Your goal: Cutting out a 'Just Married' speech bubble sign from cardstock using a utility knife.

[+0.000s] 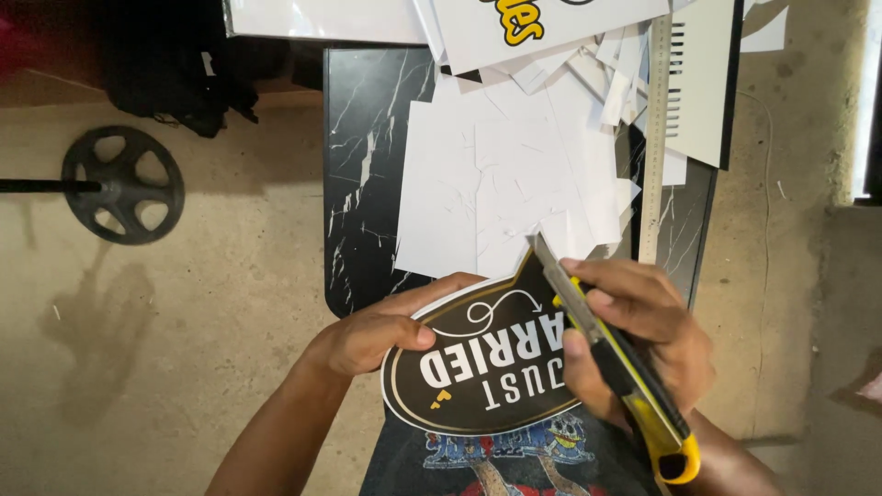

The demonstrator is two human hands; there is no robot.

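Note:
My left hand (372,335) grips the left edge of a dark, speech-bubble-shaped printed sign (487,363) with a white border, held over the near end of a black marble-patterned table (363,165). My right hand (643,335) holds a yellow and black utility knife (611,354). Its extended blade reaches up to the pointed top right edge of the sign. My fingers also press on the sign's right side.
Several white offcuts (501,184) lie piled on the table. A long metal ruler (654,138) lies along its right side beside a white board (703,78). Another printed sheet (542,23) sits at the far end. A black wheel-like base (124,184) stands on the concrete floor to the left.

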